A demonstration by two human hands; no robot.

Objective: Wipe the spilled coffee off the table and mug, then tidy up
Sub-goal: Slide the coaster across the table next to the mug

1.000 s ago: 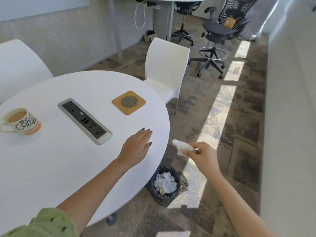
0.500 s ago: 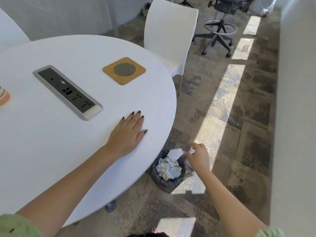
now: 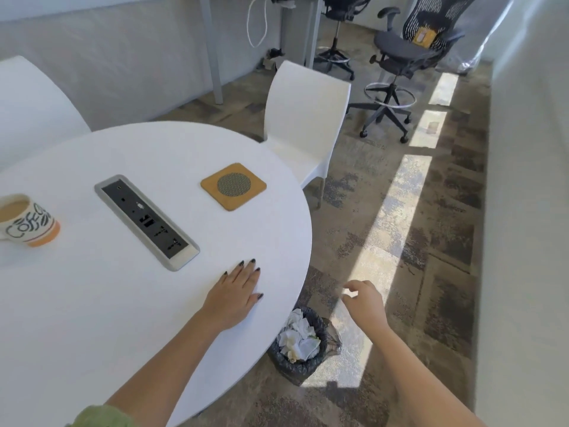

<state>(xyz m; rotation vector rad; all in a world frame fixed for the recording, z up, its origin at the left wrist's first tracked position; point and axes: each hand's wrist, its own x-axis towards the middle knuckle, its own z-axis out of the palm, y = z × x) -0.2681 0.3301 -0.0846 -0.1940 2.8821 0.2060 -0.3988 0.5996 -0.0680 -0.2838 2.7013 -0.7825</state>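
A mug (image 3: 29, 221) full of coffee, lettered "Coffee" with an orange base, stands at the left of the round white table (image 3: 123, 303). My left hand (image 3: 235, 295) rests flat on the table near its right edge, fingers straight. Off the table's edge, my right hand (image 3: 365, 302) hovers in the air with loosely curled fingers and holds nothing. Below it on the floor stands a small black-lined bin (image 3: 303, 345) holding several crumpled white tissues (image 3: 298, 335).
A cork coaster (image 3: 233, 186) lies on the table's far right. A grey power-socket strip (image 3: 146, 221) is set into the tabletop. A white chair (image 3: 304, 118) stands beyond the table, and office chairs (image 3: 397, 66) farther back. A wall runs along the right.
My right hand held a crumpled tissue, lowered it to the bin and let it go; it has now risen empty. My left hand settled flat on the table.
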